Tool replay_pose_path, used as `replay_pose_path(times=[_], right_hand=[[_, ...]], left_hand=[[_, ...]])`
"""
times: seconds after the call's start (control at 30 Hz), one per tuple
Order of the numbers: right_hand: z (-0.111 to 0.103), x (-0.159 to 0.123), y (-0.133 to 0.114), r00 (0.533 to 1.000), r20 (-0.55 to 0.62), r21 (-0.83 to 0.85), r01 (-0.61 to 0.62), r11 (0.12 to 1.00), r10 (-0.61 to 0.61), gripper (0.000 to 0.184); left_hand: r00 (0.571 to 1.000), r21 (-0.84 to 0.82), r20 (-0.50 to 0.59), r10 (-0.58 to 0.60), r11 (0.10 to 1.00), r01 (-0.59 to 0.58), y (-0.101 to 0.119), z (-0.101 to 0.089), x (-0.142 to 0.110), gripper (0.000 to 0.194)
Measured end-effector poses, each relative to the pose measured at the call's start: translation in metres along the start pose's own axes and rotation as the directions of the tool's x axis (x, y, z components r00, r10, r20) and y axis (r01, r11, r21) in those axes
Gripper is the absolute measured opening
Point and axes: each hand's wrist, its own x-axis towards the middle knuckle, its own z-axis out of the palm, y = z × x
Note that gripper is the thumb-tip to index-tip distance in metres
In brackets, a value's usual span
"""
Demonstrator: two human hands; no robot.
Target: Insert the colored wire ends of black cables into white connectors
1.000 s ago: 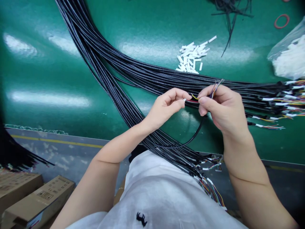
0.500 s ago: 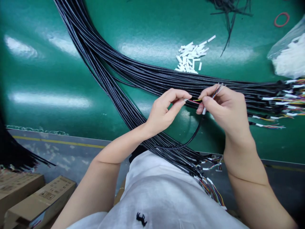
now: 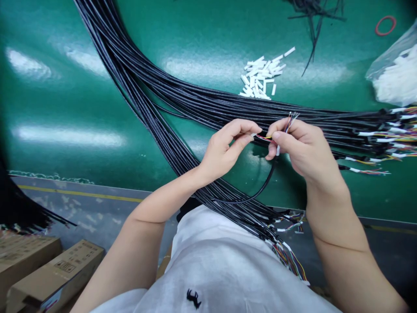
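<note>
My left hand [image 3: 224, 148] is closed in a pinch on a small white piece [image 3: 253, 135], mostly covered by the fingertips. Thin red and yellow wires [image 3: 267, 138] stretch from it to my right hand [image 3: 304, 145]. That hand pinches the wires between thumb and fingers, and more coloured wires [image 3: 289, 123] stick up above the fingers. Just below them, a white sleeve [image 3: 278, 150] surrounds the end of a black cable [image 3: 269, 177], which curves down to the lower cable bundle [image 3: 163, 145]. Behind both hands lies the upper black cable bundle [image 3: 195, 98].
Beyond the upper bundle, short white tubes [image 3: 259, 78] lie in a pile on the green table [image 3: 202, 39]. A plastic bag of white pieces [image 3: 395, 78], a red ring [image 3: 385, 26] and black strips [image 3: 314, 21] sit farther right. Cardboard boxes [image 3: 55, 274] stand at lower left.
My right hand has shifted slightly left, closer to my left hand, and the upright wires moved with it. The left hand stays nearly still.
</note>
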Motion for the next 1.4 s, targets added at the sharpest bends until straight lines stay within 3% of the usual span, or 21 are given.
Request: replay_pose_path(times=[0.23, 0.43, 0.6, 0.67, 0.8, 0.93, 1.07, 1.2, 1.4], right_hand=[[0.005, 0.005, -0.002, 0.986, 0.089, 0.204, -0.154, 0.967, 0.139, 0.023], [0.005, 0.004, -0.005, 0.982, 0.122, 0.198, -0.168, 0.966, 0.146, 0.021], [0.003, 0.003, -0.001, 0.992, 0.053, 0.122, -0.120, 0.985, 0.114, 0.015], [0.003, 0.002, -0.001, 0.996, -0.010, 0.002, -0.085, 0.996, 0.085, 0.007], [0.004, -0.001, -0.004, 0.998, -0.065, -0.174, -0.017, 0.985, 0.006, 0.013], [0.007, -0.005, -0.006, 0.994, -0.086, 0.024, 0.077, 0.997, -0.075, 0.008], [0.015, -0.008, -0.004, 0.993, -0.106, 0.121, 0.065, 0.991, -0.052, 0.003], [0.020, -0.012, -0.003, 0.994, -0.093, 0.132, 0.063, 0.989, -0.051, 0.008], [0.027, -0.016, -0.001, 0.983, -0.124, 0.115, 0.151, 0.982, -0.137, 0.009]], left_hand=[[0.993, -0.123, 0.069, -0.098, 0.987, 0.106, 0.001, -0.001, 0.003, 0.034], [0.991, -0.073, 0.061, -0.115, 0.990, 0.119, 0.001, -0.002, 0.003, 0.030], [0.996, 0.089, 0.032, -0.082, 0.993, 0.079, 0.001, -0.003, 0.004, 0.024], [0.998, 0.122, 0.032, -0.061, 0.991, 0.056, 0.001, -0.002, 0.004, 0.023], [0.999, 0.118, 0.033, -0.036, 0.993, 0.032, 0.003, 0.000, 0.003, 0.027], [0.992, -0.044, 0.058, -0.113, 0.992, 0.116, 0.002, 0.002, 0.005, 0.033], [0.981, -0.186, 0.093, -0.170, 0.965, 0.185, 0.000, 0.006, 0.007, 0.039], [0.989, -0.249, 0.082, -0.125, 0.958, 0.142, -0.001, 0.009, 0.008, 0.040], [1.000, -0.173, 0.026, -0.002, 0.985, 0.007, -0.011, 0.009, 0.008, 0.039]])
